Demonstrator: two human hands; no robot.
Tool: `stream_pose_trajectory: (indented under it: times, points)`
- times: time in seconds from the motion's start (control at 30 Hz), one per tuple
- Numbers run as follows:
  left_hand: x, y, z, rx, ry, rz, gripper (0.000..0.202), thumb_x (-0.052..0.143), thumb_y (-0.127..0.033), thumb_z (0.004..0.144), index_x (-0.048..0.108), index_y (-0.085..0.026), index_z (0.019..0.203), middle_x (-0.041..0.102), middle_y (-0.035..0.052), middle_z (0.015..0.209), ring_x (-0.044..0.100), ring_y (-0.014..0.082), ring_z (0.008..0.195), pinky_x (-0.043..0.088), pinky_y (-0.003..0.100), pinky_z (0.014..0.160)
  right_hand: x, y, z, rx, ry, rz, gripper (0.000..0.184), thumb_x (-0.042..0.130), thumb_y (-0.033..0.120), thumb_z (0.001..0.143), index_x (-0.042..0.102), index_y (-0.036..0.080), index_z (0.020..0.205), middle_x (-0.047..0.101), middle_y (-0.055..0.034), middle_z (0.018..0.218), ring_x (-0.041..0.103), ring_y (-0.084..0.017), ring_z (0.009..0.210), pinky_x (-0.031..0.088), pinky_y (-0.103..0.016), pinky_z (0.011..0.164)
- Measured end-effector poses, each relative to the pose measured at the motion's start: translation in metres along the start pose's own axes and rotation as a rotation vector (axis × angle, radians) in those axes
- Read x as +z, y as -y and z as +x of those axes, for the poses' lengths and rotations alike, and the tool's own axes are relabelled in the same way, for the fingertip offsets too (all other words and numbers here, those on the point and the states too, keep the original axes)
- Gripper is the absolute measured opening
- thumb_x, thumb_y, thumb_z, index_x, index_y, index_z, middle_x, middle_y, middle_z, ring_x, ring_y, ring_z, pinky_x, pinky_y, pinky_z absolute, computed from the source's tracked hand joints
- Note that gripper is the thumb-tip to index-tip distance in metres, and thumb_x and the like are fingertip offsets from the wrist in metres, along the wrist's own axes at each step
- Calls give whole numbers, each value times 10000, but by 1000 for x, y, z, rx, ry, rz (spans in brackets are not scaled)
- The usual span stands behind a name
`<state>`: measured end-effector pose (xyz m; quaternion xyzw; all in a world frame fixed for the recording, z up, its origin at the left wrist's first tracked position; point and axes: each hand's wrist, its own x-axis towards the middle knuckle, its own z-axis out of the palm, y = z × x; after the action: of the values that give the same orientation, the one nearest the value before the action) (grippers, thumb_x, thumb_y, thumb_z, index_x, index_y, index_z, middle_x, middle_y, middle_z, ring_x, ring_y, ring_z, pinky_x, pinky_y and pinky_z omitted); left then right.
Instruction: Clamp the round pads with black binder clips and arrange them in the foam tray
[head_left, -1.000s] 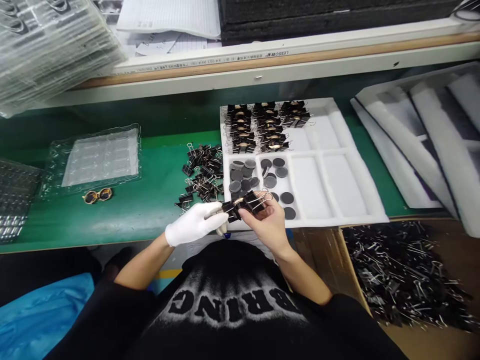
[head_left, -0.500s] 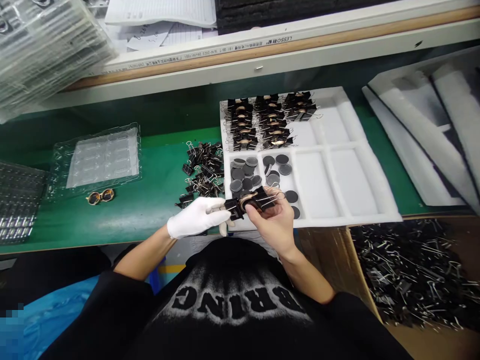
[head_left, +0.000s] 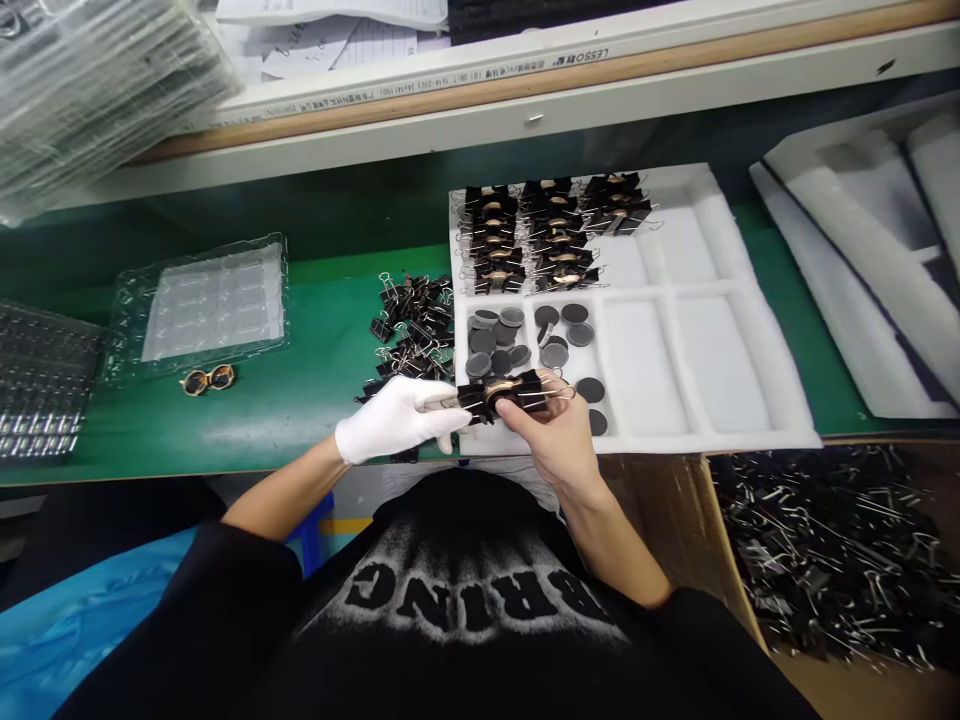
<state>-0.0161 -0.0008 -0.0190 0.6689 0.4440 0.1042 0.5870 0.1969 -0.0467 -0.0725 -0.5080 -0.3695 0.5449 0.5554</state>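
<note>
My left hand (head_left: 391,418), in a white glove, pinches the wire handles of a black binder clip (head_left: 472,403). That clip meets the left edge of a round piece with a gold-coloured rim (head_left: 498,392). Bare, my right hand (head_left: 561,440) grips the round piece with its thumb, together with a second black binder clip (head_left: 534,390) on its right side. Whether the left clip's jaws have closed on the rim, I cannot tell. Loose binder clips (head_left: 415,325) lie in a pile beyond my left hand. Several dark grey discs (head_left: 481,341) rest in the white foam tray (head_left: 637,437).
Rows of clipped round pieces (head_left: 493,240) fill the tray's back left compartments. On the left are a clear plastic tray (head_left: 277,345) and a small gold-rimmed pair of joined rounds (head_left: 208,380). A cardboard box (head_left: 660,500) of binder clips stands below right; foam sheets (head_left: 817,300) lean at right.
The clip in my left hand has come level with the round piece and against its edge. My right hand keeps its hold. The whole view has shifted slightly.
</note>
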Motion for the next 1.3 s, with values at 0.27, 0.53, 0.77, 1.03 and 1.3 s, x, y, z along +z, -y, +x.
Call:
stream_pose_trajectory:
  times: [0.27,0.53,0.77,1.03,1.3]
  points:
    - [-3,1,5,-6,-4,43,360,628,-479,982,700,-167,817,772,14,671,704,135,659,474,206,579,6,-8,-2,-1,-35,-4,358,911,436,746,700,224,942,805,-66,980,785,-242,924,665,-407,882]
    - [-1,0,6,14,5,76,330,591,-468,995,591,-191,816,765,-3,722,701,121,592,504,207,560,5,-3,-2,-47,-56,-94,332,890,393,763,682,232,965,782,-43,946,764,-219,880,656,-381,843]
    - [4,6,9,-40,-22,147,487,566,-544,983,538,-188,652,618,-25,508,560,92,419,411,196,439,8,-6,-1,-45,-67,-97,324,885,398,760,657,222,910,712,-9,852,698,-173,774,620,-314,721]
    - [-6,-2,11,-37,71,131,428,648,-504,928,552,-185,659,553,-51,477,561,90,407,394,183,418,4,-5,-3,-68,-48,-152,346,875,417,770,667,221,966,722,-23,898,727,-195,829,631,-340,770]
    - [-6,-5,16,-100,114,74,467,644,-543,942,590,-183,650,617,-24,486,564,94,411,429,189,437,-1,-5,-2,-23,-24,-48,424,920,458,726,676,230,987,763,-38,946,752,-212,892,646,-367,842]
